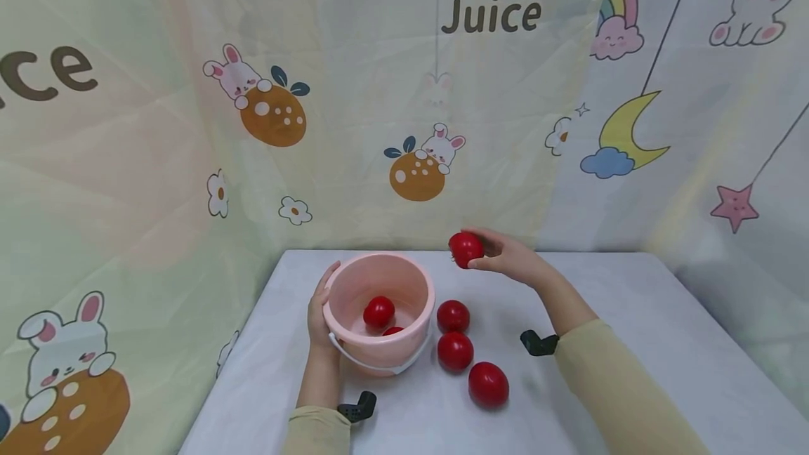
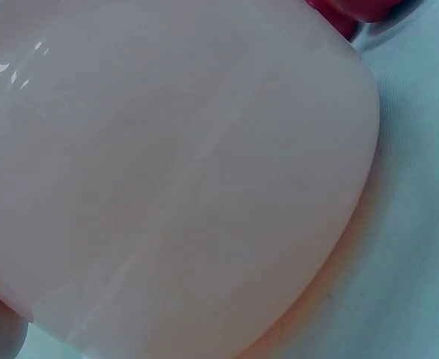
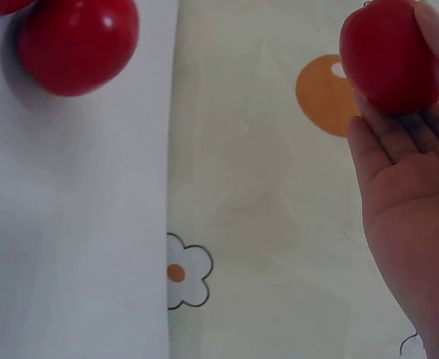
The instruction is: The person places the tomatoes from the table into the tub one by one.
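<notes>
A pink bucket [image 1: 378, 357] with a white handle stands on the table. Inside it lie a red tomato [image 1: 379, 312] and part of another. My left hand [image 1: 321, 311] holds the bucket's left side, its fingers curved along the wall near the rim. The bucket's pale wall [image 2: 182, 179] fills most of the left wrist view. Above the table's far edge, my right hand [image 1: 510, 258] grips a red tomato [image 1: 465, 249] between thumb and fingers; the right wrist view shows that tomato [image 3: 395, 56] above the palm.
To the right of the bucket, three tomatoes sit in a row on the table: a far one [image 1: 453, 316], a middle one [image 1: 455, 351] and a near one [image 1: 489, 385]. A printed curtain [image 1: 354, 90] hangs behind the white table [image 1: 404, 420].
</notes>
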The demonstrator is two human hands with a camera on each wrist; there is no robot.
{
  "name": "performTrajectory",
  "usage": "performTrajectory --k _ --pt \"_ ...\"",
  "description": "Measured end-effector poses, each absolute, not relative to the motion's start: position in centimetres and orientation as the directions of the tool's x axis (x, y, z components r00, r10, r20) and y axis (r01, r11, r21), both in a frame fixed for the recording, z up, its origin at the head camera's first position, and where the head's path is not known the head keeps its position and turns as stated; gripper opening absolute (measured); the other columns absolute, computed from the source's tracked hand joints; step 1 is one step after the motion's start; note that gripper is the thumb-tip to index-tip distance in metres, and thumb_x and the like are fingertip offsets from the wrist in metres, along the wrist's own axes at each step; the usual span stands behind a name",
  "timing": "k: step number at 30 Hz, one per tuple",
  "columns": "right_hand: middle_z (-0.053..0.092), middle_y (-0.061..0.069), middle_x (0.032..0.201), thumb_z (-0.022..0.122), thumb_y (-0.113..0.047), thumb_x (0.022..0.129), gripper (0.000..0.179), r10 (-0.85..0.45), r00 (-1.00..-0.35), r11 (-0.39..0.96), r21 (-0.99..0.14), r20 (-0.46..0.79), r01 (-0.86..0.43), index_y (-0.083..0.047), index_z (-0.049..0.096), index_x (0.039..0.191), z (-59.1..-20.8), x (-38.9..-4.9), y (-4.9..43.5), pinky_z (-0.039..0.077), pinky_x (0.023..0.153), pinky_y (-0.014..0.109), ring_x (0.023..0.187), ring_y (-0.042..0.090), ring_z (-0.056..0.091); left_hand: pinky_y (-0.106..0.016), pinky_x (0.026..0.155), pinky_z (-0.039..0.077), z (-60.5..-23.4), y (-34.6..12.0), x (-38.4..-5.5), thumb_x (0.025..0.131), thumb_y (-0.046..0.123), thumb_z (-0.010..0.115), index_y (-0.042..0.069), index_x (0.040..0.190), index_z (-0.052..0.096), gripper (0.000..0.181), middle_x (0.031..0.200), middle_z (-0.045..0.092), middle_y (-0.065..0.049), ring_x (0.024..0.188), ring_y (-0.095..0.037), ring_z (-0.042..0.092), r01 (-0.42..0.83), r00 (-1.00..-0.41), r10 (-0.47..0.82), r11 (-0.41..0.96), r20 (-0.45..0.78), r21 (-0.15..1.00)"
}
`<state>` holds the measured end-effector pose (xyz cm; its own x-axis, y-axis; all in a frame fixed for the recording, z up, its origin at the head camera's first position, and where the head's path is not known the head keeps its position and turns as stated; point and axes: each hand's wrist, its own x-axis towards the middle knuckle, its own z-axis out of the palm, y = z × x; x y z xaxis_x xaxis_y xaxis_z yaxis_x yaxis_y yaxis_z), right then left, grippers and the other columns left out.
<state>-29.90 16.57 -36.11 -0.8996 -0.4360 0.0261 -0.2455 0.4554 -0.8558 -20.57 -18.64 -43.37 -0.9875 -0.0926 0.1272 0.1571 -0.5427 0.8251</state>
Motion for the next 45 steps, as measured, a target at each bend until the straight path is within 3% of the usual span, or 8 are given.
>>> performTrajectory --k 10,19,28,39,45 --pt "0.053 0.001 0.141 0.085 -0.04 0.073 0.08 -0.477 -0.876 0.43 -0.851 0.068 -0.3 -0.036 0.046 0.144 -33.5 -30.4 13.6 0.058 0.09 0.045 0.132 0.03 0.048 -0.053 0.12 0.025 -43.3 -18.9 -20.5 0.103 0.024 0.029 0.028 0.149 0.041 0.047 0.153 0.043 -0.002 0.146 -0.029 0.033 0.147 -0.989 -0.087 -0.543 0.12 0.827" --pt "0.058 -0.002 0.134 0.084 -0.038 0.075 0.075 -0.584 -0.81 0.421 -0.834 0.052 -0.358 -0.035 0.049 0.141 -31.0 -30.9 9.8 0.059 0.088 0.041 0.126 0.025 0.053 -0.054 0.12 0.025 -43.1 -19.1 -20.5 0.103 0.026 0.034 0.029 0.148 0.042 0.046 0.153 0.044 0.0 0.145 -0.028 0.034 0.154 -0.988 -0.09 -0.515 0.126 0.843" --pt "0.059 -0.008 0.131 0.084 -0.038 0.075 0.071 -0.688 -0.726 0.425 -0.821 -0.019 -0.381 -0.04 0.051 0.138 -29.9 -31.0 6.5 0.059 0.086 0.039 0.125 0.021 0.053 -0.051 0.118 0.033 -43.7 -19.2 -21.0 0.102 0.027 0.041 0.032 0.149 0.041 0.047 0.152 0.045 0.001 0.142 -0.024 0.039 0.156 -0.987 -0.102 -0.501 0.121 0.851" --pt "0.061 -0.008 0.126 0.084 -0.031 0.075 0.061 -0.797 -0.58 0.472 -0.773 -0.167 -0.425 -0.038 0.058 0.129 -29.8 -31.4 3.2 0.057 0.091 0.044 0.122 0.02 0.054 -0.059 0.118 0.028 -44.5 -19.1 -21.4 0.1 0.024 0.047 0.034 0.145 0.046 0.046 0.147 0.049 0.005 0.14 -0.022 0.041 0.166 -0.985 -0.118 -0.481 0.124 0.861" --pt "0.063 -0.009 0.123 0.087 -0.03 0.071 0.062 -0.792 -0.541 0.555 -0.705 -0.283 -0.442 -0.037 0.061 0.127 -30.0 -31.2 1.2 0.059 0.088 0.043 0.12 0.019 0.055 -0.058 0.118 0.028 -44.2 -19.1 -21.3 0.099 0.023 0.046 0.033 0.145 0.046 0.047 0.147 0.049 0.005 0.14 -0.023 0.04 0.163 -0.985 -0.124 -0.469 0.118 0.868"
